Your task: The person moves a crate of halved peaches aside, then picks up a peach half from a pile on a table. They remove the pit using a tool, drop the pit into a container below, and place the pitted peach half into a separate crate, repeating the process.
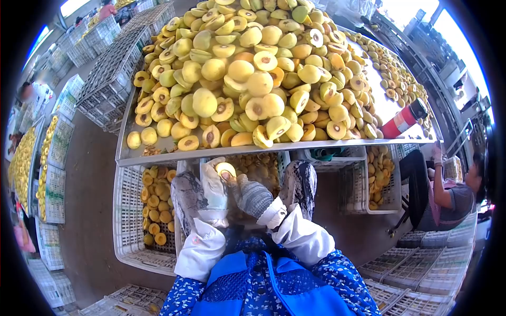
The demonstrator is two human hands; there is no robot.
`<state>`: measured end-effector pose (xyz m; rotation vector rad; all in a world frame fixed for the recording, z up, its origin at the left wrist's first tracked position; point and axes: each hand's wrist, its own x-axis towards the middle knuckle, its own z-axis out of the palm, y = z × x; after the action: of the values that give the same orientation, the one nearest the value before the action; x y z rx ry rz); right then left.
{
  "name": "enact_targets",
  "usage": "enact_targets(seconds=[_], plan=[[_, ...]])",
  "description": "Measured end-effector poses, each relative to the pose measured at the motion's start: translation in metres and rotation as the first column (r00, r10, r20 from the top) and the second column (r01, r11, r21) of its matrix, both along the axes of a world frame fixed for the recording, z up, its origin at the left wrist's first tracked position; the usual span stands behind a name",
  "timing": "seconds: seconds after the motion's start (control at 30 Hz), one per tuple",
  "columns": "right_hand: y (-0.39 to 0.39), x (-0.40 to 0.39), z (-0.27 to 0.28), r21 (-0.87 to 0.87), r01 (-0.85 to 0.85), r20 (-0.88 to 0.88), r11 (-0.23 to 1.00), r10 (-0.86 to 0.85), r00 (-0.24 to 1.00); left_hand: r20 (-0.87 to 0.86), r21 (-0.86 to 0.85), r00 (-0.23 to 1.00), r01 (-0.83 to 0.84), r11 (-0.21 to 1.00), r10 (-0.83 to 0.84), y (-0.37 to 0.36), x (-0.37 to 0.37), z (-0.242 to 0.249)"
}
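Note:
My left hand (215,184), in a pale glove, is closed around a yellow peach half (225,169), its cut face turned up, just below the table's front edge. My right hand (254,198), in a grey knit glove, is curled close beside that half, its fingertips near the fruit's edge. Whatever lies inside the right hand's fingers is hidden. In front of both hands, a large heap of halved peaches (242,71) covers the metal table (274,149), several with brown stones or hollows showing.
A white crate (129,221) of peach halves (158,203) stands low at left; another crate (382,209) stands under the table at right. A red bottle (401,121) lies at the table's right end. A seated person (448,200) is at right. Stacked crates (113,79) stand back left.

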<state>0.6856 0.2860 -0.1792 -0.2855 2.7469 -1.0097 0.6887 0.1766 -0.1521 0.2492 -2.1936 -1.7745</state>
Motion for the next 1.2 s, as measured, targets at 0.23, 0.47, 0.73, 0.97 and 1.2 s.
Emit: enact_targets(seconds=[0.23, 0.47, 0.73, 0.97, 1.2], plan=[[0.005, 0.004, -0.011, 0.068, -0.099, 0.029, 0.993, 0.097, 0.995, -0.026, 0.226, 0.998, -0.055, 0.973, 0.062, -0.002, -0.007, -0.052], [0.027, 0.001, -0.001, 0.232, -0.359, 0.185, 0.904, 0.322, 0.929, 0.197, 0.317, 0.93, 0.239, 0.918, -0.31, -0.016, -0.009, -0.047], [0.023, 0.019, -0.015, -0.836, 0.365, 0.506, 0.41, 0.317, 0.802, -0.042, 0.401, 0.998, -0.021, 0.916, 0.041, 0.014, 0.0, -0.068], [0.037, 0.017, -0.028, -0.827, 0.531, 0.459, 0.184, 0.766, 0.45, 0.026, 0.256, 0.958, 0.268, 0.929, -0.284, -0.013, 0.006, -0.036], [0.045, 0.037, -0.013, -0.865, 0.421, 0.473, 0.273, 0.723, 0.504, 0.061, 0.543, 0.98, 0.128, 0.83, -0.191, 0.006, 0.016, -0.035]])
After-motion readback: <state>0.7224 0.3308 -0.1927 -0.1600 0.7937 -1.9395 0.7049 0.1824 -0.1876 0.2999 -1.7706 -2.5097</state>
